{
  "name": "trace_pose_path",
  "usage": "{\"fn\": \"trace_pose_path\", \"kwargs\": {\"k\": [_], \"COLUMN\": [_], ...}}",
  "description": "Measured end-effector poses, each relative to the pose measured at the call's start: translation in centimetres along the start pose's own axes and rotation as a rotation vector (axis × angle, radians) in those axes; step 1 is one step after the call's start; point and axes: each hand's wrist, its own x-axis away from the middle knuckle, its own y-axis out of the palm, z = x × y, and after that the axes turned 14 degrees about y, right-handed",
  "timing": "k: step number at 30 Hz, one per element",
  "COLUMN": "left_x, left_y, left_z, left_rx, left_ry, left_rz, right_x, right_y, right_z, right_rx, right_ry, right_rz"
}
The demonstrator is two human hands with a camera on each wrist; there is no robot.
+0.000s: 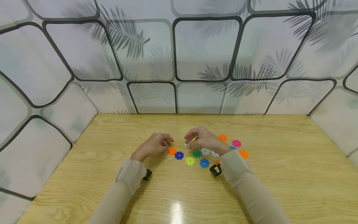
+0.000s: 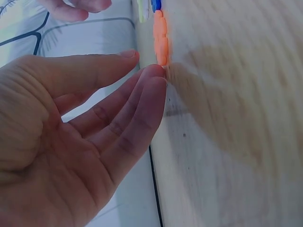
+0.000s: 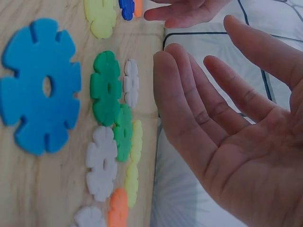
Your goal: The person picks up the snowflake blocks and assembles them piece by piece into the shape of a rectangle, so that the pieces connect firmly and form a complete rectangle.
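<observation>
Fingers of the left hand curve loosely, thumb apart, gripping nothing; just right of their tips lies an orange disc, round, nearer this hand. Farther right, a white disc sits just left of the right hand, its fingers parted and unladen.

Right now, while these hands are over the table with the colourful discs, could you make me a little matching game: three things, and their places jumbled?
Things, in the head view:
1. Left hand
2. Pink disc
3. Dark blue disc

Places:
A. To the right of the right hand
B. Between an orange disc and a yellow-green disc
C. Fingertips beside that orange disc

Pairs: 1-C, 2-A, 3-B
</observation>
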Motion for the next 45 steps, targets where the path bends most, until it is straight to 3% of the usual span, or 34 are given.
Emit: {"fn": "trace_pose_path", "kwargs": {"k": [12,22,29,36,45], "left_x": [-0.3,-0.5,-0.8,-0.7,-0.4], "left_y": [-0.3,-0.2,0.1,0.1,0.0], "left_z": [-0.3,-0.5,-0.3,-0.2,-0.3], "left_rx": [0.042,0.146,0.078,0.017,0.058], "left_ry": [-0.016,-0.112,-0.125,-0.081,-0.102], "left_rz": [0.002,-0.028,-0.100,-0.132,-0.128], "right_x": [-0.6,-0.9,-1.0,-1.2,-1.5], "right_y": [0.5,0.9,1.2,1.2,1.2], "right_z": [-0.2,-0.4,-0.3,-0.3,-0.3], "right_rx": [-0.008,-0.019,-0.022,-0.020,-0.022], "right_ry": [0.029,0.051,0.056,0.052,0.056], "right_rz": [-0.024,-0.032,-0.047,-0.065,-0.064]}}
